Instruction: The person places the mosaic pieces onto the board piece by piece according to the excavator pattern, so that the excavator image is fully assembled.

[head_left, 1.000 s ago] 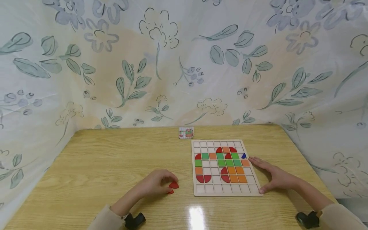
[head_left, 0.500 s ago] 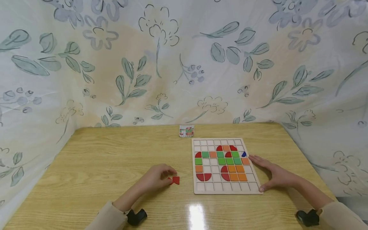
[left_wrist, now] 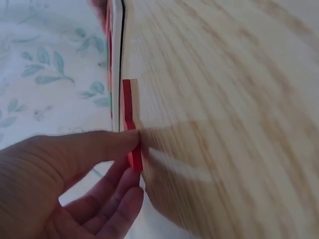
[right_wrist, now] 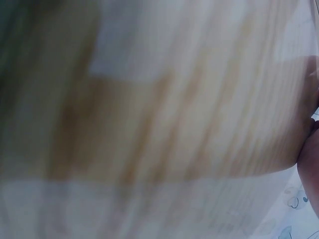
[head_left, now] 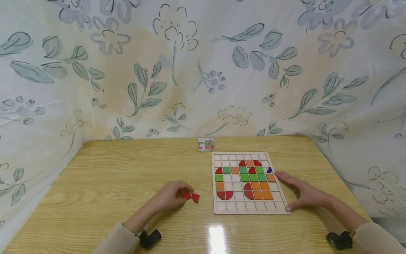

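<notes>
At the left of the board, my left hand [head_left: 172, 195] has its thumb and fingers on a small red tile [head_left: 186, 196]. A second red tile [head_left: 195, 198], shaped like a quarter circle, lies on the table just past the fingertips, its corner meeting the first. In the left wrist view the thumb presses the near red tile [left_wrist: 133, 149] from above, with the fingers curled below it. My right hand [head_left: 304, 194] rests along the right edge of the wooden grid board [head_left: 234, 208], fingers stretched out and thumb at the lower corner.
Red, green and orange tiles fill several cells of the board, and a blue tile [head_left: 269, 170] sits tilted near its right edge. A small pattern card [head_left: 205, 144] lies at the table's back edge. Floral cloth [head_left: 177, 70] hangs behind the table [head_left: 127, 169].
The two red tiles have turned in my left hand's fingers, from one above the other to side by side. My right hand stays at the board's edge.
</notes>
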Demonstrator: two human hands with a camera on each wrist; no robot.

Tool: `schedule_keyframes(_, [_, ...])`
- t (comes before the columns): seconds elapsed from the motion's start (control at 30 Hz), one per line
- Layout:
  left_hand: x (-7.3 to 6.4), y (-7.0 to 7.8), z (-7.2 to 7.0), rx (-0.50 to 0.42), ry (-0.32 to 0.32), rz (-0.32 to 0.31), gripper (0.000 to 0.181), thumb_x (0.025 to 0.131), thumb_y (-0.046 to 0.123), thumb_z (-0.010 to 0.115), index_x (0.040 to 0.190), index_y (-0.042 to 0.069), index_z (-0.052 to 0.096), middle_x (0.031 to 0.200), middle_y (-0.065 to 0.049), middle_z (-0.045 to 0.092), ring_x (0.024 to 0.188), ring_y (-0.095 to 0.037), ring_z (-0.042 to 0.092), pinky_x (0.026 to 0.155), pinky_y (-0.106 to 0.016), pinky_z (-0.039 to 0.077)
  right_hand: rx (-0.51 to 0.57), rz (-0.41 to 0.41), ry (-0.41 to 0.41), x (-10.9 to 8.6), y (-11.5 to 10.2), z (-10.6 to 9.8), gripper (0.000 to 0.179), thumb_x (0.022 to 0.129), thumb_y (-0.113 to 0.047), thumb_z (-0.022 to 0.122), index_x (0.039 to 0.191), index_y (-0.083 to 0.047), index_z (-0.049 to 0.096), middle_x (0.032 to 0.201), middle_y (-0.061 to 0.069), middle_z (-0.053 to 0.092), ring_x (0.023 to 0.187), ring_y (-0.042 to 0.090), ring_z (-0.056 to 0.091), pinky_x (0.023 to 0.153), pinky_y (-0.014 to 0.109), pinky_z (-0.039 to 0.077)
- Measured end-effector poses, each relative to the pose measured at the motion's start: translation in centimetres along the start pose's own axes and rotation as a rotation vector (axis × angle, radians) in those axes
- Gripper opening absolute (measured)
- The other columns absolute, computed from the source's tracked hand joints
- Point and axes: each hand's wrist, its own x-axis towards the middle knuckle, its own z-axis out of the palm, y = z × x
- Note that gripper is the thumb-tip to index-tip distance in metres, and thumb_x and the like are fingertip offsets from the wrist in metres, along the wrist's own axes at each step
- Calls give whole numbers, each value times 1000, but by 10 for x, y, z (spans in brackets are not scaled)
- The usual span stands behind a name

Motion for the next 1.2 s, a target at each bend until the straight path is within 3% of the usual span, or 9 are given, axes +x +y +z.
schedule_keyframes(0.27, [7,-4,1,62,65,-54,25,74,6,74,98,11,67,83,3,59,74,-11,51,65,-23,44,21,-9,-5,0,-3,-1,104,63,-27,84,147,-14,24,150,21,20,121,-24,4,92,71,19])
schedule_keyframes(0.7, [18,-7,1,30,69,-1,25,77,-4,68,99,9,68,96,-1,66,81,-16,56,75,-31,49,14,-10,-5,0,-4,-2,104,63,-29,84,147,-14,24,149,21,20,122,-24,4,97,66,18])
schedule_keyframes(0.77, [21,-8,1,30,64,-7,26,77,-4,68,99,10,68,97,0,66,82,-15,56,75,-30,48,21,-9,-7,0,-3,-1,104,63,-29,84,147,-14,24,149,22,19,121,-24,4,92,72,17])
schedule_keyframes(1.2, [26,-8,0,6,58,-60,24,77,0,70,99,11,68,93,1,65,79,-12,56,69,-27,46,36,6,-10,0,-3,-1,104,63,-28,83,147,-15,23,150,22,18,120,-25,4,92,73,15])
